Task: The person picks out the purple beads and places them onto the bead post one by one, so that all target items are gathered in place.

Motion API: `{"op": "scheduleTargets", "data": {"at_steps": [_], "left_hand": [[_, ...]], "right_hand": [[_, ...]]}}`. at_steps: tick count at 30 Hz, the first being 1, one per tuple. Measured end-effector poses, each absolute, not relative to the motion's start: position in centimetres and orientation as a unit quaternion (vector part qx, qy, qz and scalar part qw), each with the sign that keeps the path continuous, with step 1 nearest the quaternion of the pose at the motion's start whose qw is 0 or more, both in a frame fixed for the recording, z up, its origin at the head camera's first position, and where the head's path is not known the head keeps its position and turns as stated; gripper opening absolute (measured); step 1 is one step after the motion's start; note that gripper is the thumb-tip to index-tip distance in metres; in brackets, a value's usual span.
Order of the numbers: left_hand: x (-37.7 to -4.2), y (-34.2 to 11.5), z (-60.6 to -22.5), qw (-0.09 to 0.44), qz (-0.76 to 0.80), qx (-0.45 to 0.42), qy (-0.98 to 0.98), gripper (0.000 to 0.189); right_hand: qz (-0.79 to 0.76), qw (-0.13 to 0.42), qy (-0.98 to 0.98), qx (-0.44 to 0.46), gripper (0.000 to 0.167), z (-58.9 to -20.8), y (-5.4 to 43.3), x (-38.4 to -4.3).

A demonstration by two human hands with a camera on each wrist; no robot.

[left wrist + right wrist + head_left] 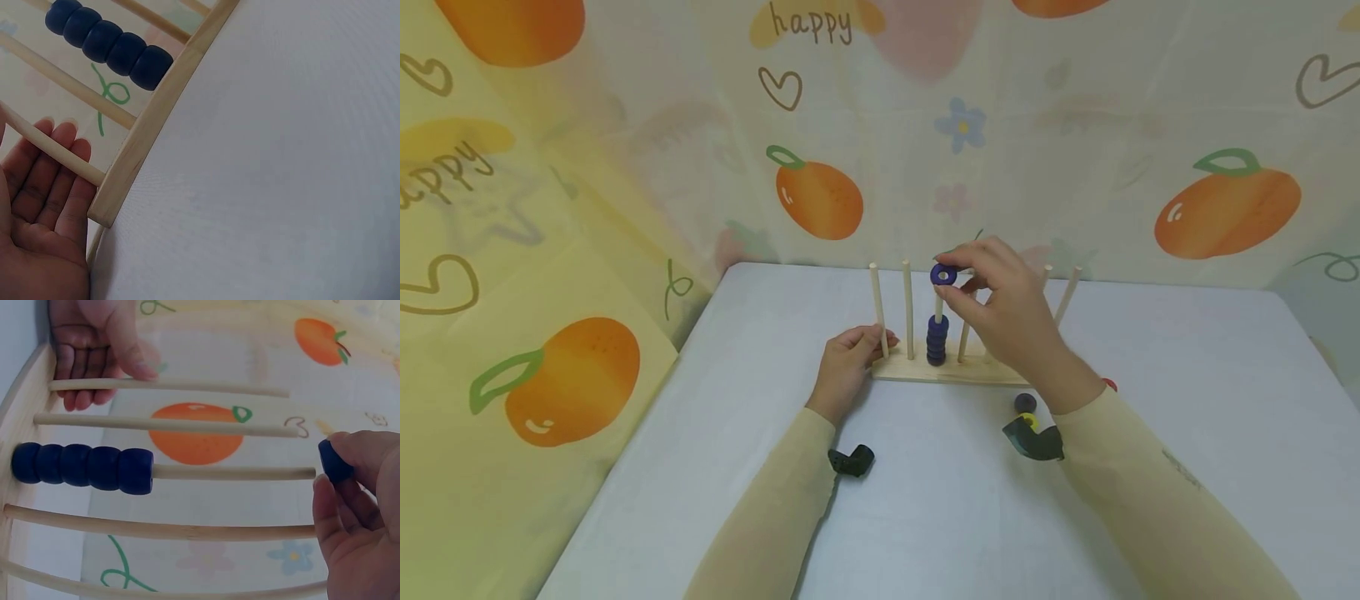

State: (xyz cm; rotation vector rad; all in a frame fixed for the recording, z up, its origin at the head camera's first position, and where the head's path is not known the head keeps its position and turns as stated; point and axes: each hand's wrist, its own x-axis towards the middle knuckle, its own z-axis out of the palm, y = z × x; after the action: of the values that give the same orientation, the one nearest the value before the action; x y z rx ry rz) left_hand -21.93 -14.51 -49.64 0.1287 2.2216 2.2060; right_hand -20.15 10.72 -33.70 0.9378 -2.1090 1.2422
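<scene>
A wooden peg rack (940,374) stands on the white table with a row of upright pegs. My left hand (846,367) is at its left end, fingers behind the outermost peg (65,153) and thumb in front, holding it loosely. Several dark blue beads (81,465) are stacked on the third peg from the left. Above that peg, my right hand (1011,308) pinches one more blue bead (943,275) between thumb and fingers. In the right wrist view the held bead (335,461) is just off the peg's tip, its hole facing the head camera.
Near the rack's right front lie a dark bead (1025,403) and a yellow bead (1028,421), partly covered by the black wrist mount (1036,442). A red piece (1109,384) peeks out beside the right forearm. Behind the table hangs a printed cloth (1075,125).
</scene>
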Motion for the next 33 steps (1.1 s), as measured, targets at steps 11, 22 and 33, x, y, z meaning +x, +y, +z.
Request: {"op": "scheduleTargets", "data": {"at_steps": [11,22,33], "left_hand": [[-21.9,-14.5,-49.5,0.005,0.704,0.042,0.709,0.048],[-21.9,-14.5,-49.4,0.002,0.705,0.042,0.708,0.048],[-21.9,-14.5,-49.5,0.001,0.707,0.043,0.706,0.048]], "right_hand": [[0.456,0.244,-0.801,0.301,0.030,-33.2,10.2,-20.5],[0.450,0.229,-0.821,0.265,0.031,-33.3,10.0,-20.9],[0.456,0.209,-0.829,0.248,0.028,-33.8,10.1,-21.2]]}}
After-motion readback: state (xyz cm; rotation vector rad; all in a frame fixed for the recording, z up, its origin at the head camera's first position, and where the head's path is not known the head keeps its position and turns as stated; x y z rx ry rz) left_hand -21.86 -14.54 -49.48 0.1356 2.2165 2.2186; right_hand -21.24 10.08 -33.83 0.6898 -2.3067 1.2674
